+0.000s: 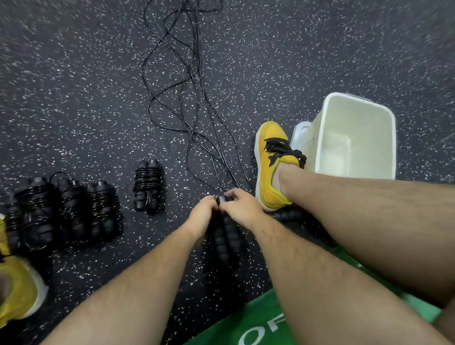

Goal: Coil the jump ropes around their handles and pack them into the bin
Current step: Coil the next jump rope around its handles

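Black cord: thin, glossy, loose in long loops running far across the speckled rubber floor.
handles: ribbed foam pair, side by side, near centre.
left hand: curled round the handle tops.
right hand: pinches the caps where the cord leaves.
step: probably starting a wrap; next needs the cord pulled taut and wound round both.
coiled ropes: bundles, left.
bin: white translucent plastic, right, no ropes inside.
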`<state>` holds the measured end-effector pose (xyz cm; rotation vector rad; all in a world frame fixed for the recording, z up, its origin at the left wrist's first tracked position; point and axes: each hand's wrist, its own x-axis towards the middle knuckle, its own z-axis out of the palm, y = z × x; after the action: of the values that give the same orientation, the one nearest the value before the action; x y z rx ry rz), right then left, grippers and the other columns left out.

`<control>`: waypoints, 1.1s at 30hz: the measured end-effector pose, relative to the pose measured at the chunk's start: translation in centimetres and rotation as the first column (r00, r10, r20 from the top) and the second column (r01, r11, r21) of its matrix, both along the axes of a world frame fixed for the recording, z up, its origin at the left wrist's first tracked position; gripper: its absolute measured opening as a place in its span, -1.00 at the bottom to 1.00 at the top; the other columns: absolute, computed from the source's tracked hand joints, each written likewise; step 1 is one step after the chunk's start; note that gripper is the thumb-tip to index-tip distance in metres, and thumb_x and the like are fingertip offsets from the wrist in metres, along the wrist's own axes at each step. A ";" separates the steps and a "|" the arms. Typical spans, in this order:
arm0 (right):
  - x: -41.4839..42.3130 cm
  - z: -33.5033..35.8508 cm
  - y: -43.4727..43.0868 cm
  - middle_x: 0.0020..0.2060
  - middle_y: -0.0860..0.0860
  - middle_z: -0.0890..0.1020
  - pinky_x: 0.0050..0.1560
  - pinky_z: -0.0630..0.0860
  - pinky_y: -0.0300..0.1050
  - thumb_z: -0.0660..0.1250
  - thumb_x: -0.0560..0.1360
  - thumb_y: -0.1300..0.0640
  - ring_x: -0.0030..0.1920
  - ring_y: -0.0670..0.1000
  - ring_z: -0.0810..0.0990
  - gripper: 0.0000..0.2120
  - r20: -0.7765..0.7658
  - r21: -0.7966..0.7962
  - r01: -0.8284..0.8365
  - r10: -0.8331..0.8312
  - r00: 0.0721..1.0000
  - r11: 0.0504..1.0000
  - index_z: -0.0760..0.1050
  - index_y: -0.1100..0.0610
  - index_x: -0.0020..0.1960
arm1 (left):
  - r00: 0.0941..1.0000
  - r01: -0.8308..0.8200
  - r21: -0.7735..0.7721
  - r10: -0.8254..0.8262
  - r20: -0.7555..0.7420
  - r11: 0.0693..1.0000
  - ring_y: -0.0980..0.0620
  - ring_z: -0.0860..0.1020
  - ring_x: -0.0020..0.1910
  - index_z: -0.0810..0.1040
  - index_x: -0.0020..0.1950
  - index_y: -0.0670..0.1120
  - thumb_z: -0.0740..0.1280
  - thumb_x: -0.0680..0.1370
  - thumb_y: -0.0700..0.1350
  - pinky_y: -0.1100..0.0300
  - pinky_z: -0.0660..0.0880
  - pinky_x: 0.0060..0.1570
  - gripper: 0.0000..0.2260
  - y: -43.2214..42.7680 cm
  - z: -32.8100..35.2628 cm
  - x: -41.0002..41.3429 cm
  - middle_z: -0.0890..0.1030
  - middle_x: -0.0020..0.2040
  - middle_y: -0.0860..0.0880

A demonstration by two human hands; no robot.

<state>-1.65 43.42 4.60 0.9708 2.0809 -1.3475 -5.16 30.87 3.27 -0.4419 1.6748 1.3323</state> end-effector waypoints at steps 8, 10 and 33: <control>-2.4 6.8 -3.3 -0.37 0.04 0.64 -0.26 0.58 0.02 0.24 0.44 0.00 -0.35 0.06 0.65 -0.79 -0.146 -0.089 -0.011 -0.003 0.989 0.996 0.57 0.08 -0.25 | 0.927 0.010 -0.095 -0.045 -0.372 0.995 0.02 0.56 -0.23 0.63 -0.15 -0.02 0.36 0.58 0.10 0.07 0.52 -0.06 -0.76 -4.0 6.5 -3.1 0.65 -0.29 0.07; -3.7 8.9 -4.1 -0.30 0.00 0.68 -0.10 0.59 0.02 0.23 0.47 -0.17 -0.25 0.06 0.66 -0.66 -0.160 0.005 0.048 -0.046 0.986 0.999 0.56 0.08 -0.23 | 0.910 0.023 -0.049 -0.041 -0.413 0.999 0.04 0.54 -0.26 0.63 -0.19 -0.03 0.35 0.62 0.00 0.15 0.45 -0.16 -0.78 -4.8 9.5 -3.3 0.65 -0.29 0.07; -1.4 29.0 -9.8 -0.36 0.06 0.61 -0.15 0.50 -0.10 0.23 0.50 0.27 -0.34 0.06 0.55 -0.83 -0.356 -0.382 0.010 -0.157 0.921 0.924 0.60 0.24 -0.11 | 0.891 -0.080 0.222 0.170 -0.421 0.972 0.02 0.44 -0.39 0.52 0.00 -0.19 0.06 0.71 -0.25 0.11 0.52 -0.22 -0.75 -9.0 32.1 -1.6 0.51 -0.31 -0.05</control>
<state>-3.04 33.64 33.64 0.6793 1.9419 -2.0253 -6.74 21.92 35.36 -0.1349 1.8700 1.7782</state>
